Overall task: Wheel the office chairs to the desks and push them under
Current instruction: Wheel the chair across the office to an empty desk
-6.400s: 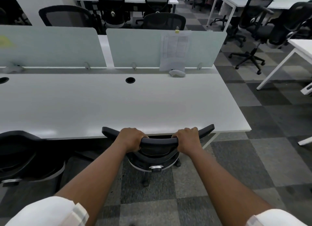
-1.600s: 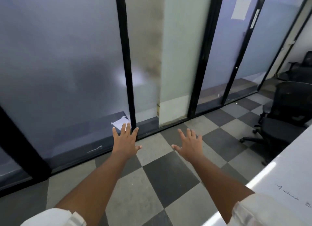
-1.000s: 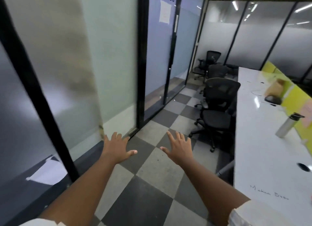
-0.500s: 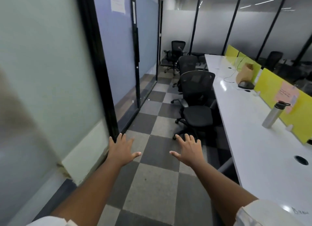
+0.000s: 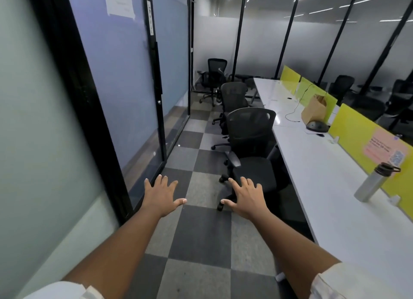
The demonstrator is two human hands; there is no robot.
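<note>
Now we had turned from the glass wall to look down the aisle, and the nearest chair [image 5: 250, 142] had come into full view, standing out from the long white surface [image 5: 335, 187] on the right, its seat only partly tucked under the edge. That made it our likely next one to push in. Our left hand [image 5: 161, 197] and right hand [image 5: 245, 198] hung spread and flat in the air, short of the chair, each grip wide open and holding nothing. A second chair [image 5: 233, 95] stood farther along; its base was hidden behind the nearer backrest. The far chairs were too dim to judge.
</note>
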